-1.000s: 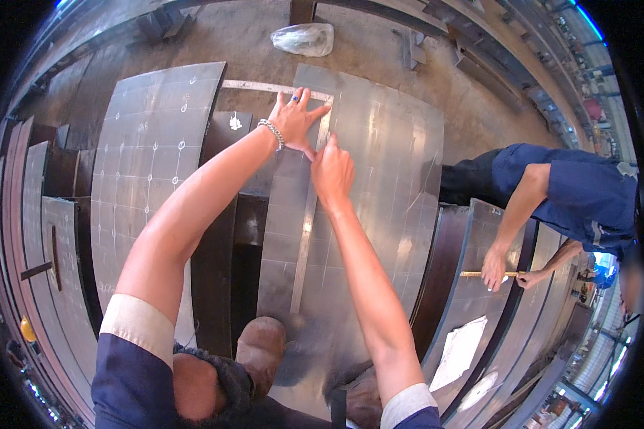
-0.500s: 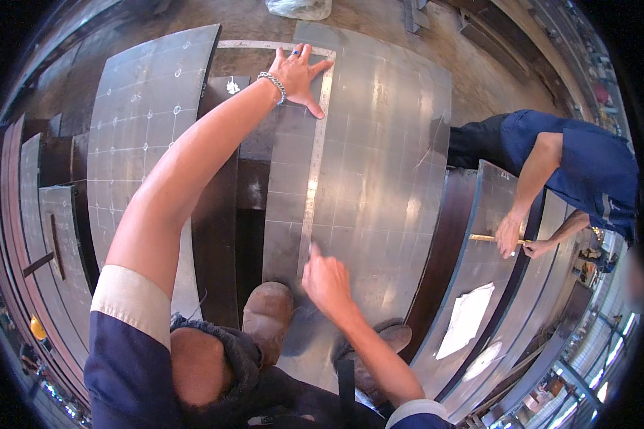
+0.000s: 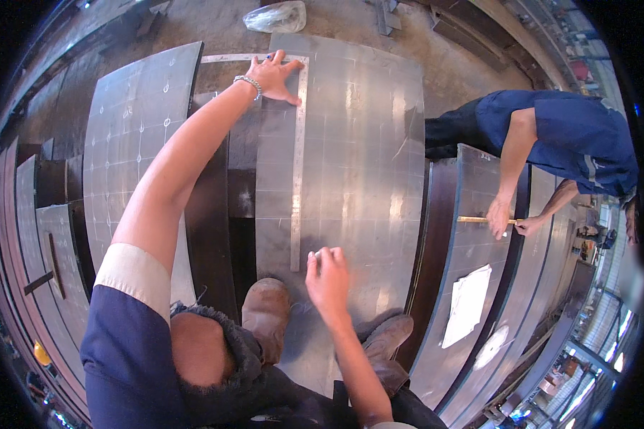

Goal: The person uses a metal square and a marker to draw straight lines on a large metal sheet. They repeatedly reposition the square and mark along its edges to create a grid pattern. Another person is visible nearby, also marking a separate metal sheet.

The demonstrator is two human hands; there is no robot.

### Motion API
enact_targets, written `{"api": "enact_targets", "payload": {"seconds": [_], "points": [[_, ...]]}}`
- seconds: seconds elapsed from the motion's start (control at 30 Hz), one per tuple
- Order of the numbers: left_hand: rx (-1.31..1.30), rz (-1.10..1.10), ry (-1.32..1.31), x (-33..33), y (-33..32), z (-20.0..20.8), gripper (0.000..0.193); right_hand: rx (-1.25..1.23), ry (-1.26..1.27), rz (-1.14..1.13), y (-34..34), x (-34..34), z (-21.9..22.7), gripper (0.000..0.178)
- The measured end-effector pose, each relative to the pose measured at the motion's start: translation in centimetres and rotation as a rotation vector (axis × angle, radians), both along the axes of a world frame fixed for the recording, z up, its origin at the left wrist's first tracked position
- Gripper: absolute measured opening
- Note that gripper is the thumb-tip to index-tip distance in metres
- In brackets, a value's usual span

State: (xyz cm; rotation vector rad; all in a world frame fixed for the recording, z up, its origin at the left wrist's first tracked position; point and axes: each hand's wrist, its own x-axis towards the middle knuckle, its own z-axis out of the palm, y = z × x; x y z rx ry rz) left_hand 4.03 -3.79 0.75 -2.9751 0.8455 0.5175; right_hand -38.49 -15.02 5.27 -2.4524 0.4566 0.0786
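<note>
Two scuffed brown leather boots point(image 3: 266, 307) are nearest in my remote view, at the close end of a broad grey steel plate point(image 3: 365, 179). Just ahead of them, my right grip point(image 3: 328, 279), a bare hand, is curled, its fingertips pinched on a small pale piece point(image 3: 318, 254) too blurred for me to identify. It sits just right of the near end of an L-shaped silver metal square point(image 3: 298, 164). The square's long leg lies lengthwise on the plate; its short leg runs left across the gap toward the neighbouring plate. At its corner my left grip point(image 3: 268, 77), with a silver chain bracelet point(image 3: 250, 86) at the wrist, is spread wide, palm down, resting on the square.

A grid of thin pale lines point(image 3: 368, 220) already covers much of the plate. The grey steel plate on the left point(image 3: 122, 143) also has white drawn circles point(image 3: 167, 123) at many crossings; I make out none on mine. I judge the ruling well along here and circles not begun. Whether the square's edge has its line, I cannot tell.

To the right, a co-worker in navy point(image 3: 562, 136) holds a yellow tape measure point(image 3: 474, 219). Farthest, a clear plastic bag point(image 3: 275, 16) lies on the floor.
</note>
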Motion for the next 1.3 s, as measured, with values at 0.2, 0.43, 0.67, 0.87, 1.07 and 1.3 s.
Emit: {"api": "enact_targets", "payload": {"seconds": [0.2, 0.43, 0.67, 0.87, 1.07, 1.3], "points": [[-0.075, -0.005, -0.046, 1.8, 1.0, 0.0, 0.059, 0.045, 0.138, -0.110, 4.8, -1.4, -3.6, 0.024], [-0.080, 0.014, -0.089, 2.6, 2.6, -0.4, 0.054, 0.070, 0.062, -0.119, 7.1, -1.0, -4.0, 0.027], [-0.044, 0.039, -0.083, 3.0, 3.8, 0.4, 0.051, 0.108, 0.009, -0.140, 8.2, -0.6, -4.7, 0.027], [-0.052, 0.043, -0.098, 2.9, 4.3, 0.6, 0.049, 0.111, -0.014, -0.168, 8.8, -0.6, -4.9, 0.026], [-0.150, 0.092, -0.057, 4.4, 5.7, -0.1, 0.047, 0.132, -0.022, -0.186, 8.7, -0.7, -4.9, 0.025], [-0.127, 0.058, -0.125, 4.6, 5.8, -0.6, 0.045, 0.115, -0.032, -0.199, 8.8, -0.7, -4.9, 0.024]]}}
